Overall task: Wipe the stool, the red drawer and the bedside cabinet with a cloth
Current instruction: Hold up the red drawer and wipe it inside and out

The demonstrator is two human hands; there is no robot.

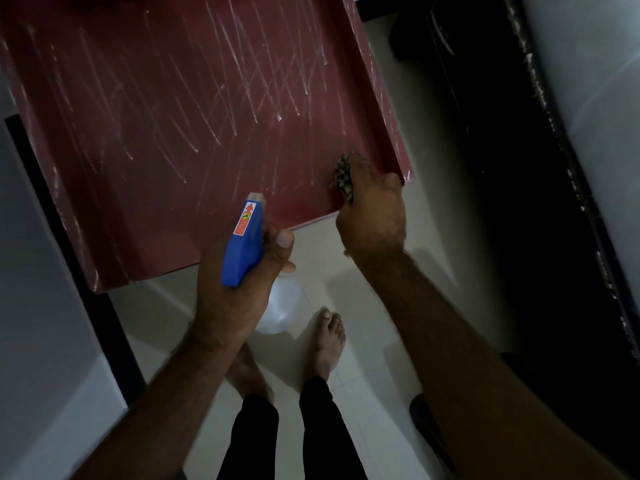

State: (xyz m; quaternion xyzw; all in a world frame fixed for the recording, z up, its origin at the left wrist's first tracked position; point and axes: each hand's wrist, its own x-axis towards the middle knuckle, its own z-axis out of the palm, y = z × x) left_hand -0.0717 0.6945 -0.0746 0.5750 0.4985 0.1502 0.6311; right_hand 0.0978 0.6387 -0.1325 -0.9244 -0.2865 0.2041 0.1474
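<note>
- A big, flat red drawer (173, 133) with white scratch marks lies in front of the person.
- The right hand (372, 216) presses a small spotted cloth (343, 178) on the drawer's near right corner, with its fingers (360, 166) curled round it.
- The left hand (225, 306) grips a clear spray bottle with a blue top (244, 244).
- This looks like the drawer step. Next, the cloth likely needs to rub across the marked middle.

Dim, murky indoor light, soft shadows on pale floor (349, 341), wide-angle edge warping.
</note>
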